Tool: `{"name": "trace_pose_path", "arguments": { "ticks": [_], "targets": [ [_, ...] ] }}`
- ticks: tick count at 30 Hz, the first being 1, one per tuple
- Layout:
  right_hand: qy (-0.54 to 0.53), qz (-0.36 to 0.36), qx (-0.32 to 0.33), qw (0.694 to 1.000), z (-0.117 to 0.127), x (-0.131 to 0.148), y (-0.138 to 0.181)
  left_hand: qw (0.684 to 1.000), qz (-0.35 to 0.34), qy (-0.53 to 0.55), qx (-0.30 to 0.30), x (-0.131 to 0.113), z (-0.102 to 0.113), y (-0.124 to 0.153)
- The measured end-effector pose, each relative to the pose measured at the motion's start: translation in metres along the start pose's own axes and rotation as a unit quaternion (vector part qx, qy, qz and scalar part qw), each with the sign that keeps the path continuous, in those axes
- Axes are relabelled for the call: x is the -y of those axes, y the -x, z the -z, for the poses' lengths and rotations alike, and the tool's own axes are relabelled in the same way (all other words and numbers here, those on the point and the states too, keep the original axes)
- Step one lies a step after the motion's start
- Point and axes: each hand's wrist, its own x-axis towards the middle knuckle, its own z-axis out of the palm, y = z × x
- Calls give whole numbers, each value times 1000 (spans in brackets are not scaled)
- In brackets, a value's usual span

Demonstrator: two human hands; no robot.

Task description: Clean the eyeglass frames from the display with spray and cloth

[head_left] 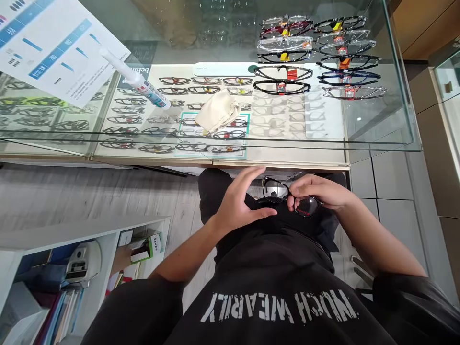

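Above my lap, my right hand (pixel 316 189) grips a pair of black-framed eyeglasses (pixel 276 190) near the bridge, thumb and fingers pinched on them. One lens shows to each side of those fingers, and reddish marks show on the right one. My left hand (pixel 242 201) is held open beside the left lens, thumb and fingers spread apart, with nothing in it. On the glass counter in front lie a crumpled cream cloth (pixel 218 111) and a white tube (pixel 134 79) with blue print. Several eyeglasses (pixel 282 87) with coloured tags stand in two columns at the right.
The glass display case (pixel 298 151) crosses the view ahead, its front edge close to my knees, with rows of eyeglasses inside. A printed sheet (pixel 61 48) lies at its upper left. A white shelf unit (pixel 89 230) with books and boxes stands at lower left.
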Motion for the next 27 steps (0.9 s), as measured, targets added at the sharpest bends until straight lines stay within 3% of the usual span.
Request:
{"name": "trace_pose_path", "arguments": {
  "ticks": [6,12,16,20,27],
  "targets": [
    [7,-13,22,1000,1,3,-13,993,73,36,-81,7,-21,14],
    [79,14,-7,997,0,8,-10,992,60,26,-106,3,-21,13],
    [150,78,-78,982,-4,7,4,989,85,15,-123,2,-23,15],
    [174,153,-172,958,-7,-11,22,983,113,10,-147,5,-24,18],
    [267,264,-327,867,-14,-58,29,975,149,5,-167,12,-26,19]
  ]
}}
